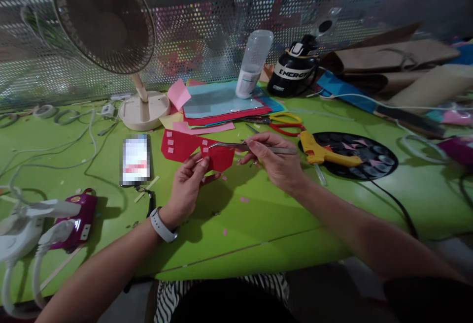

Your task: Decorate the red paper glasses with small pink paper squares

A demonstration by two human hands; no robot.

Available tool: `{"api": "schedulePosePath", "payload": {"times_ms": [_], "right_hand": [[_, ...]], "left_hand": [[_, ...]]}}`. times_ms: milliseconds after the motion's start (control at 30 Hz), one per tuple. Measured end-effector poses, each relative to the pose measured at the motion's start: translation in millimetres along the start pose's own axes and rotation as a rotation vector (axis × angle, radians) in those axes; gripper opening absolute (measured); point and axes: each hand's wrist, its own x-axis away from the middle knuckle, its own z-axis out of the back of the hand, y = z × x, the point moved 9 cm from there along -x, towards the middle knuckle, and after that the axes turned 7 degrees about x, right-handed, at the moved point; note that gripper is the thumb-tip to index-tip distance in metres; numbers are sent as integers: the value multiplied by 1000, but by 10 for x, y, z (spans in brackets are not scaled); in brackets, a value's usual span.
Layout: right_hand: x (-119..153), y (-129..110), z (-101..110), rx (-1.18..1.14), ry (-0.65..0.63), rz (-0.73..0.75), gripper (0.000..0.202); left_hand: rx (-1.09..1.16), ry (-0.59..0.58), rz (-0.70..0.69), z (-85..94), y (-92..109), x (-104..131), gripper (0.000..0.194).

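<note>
My left hand (188, 182) pinches a red paper cutout (181, 146) by its lower middle, thumb in front, holding it just over the green table. Small pink paper squares (170, 143) sit in a column on its left part, and a couple more lie near its middle. In my right hand (275, 160) is a pair of metal tweezers (236, 145), gripped between thumb and fingers. The tweezers' tips point left and reach the cutout beside the middle squares. Whether anything is between the tips is too small to tell.
Behind the cutout are scissors (284, 122), stacked coloured paper (218, 101), a clear bottle (253, 64) and a black jug (293, 69). A yellow glue gun (325, 151) rests on a black palette (380, 153) at right. Leftward are a phone (135, 160), a fan (144, 109) and a purple power strip (83, 214).
</note>
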Motion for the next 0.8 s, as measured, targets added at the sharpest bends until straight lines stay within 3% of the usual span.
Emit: {"api": "schedulePosePath", "payload": {"times_ms": [800], "right_hand": [[6,26,-54,-121,-44,-74,21]], "left_hand": [[17,-68,-9,-60,-8,7,25]]}}
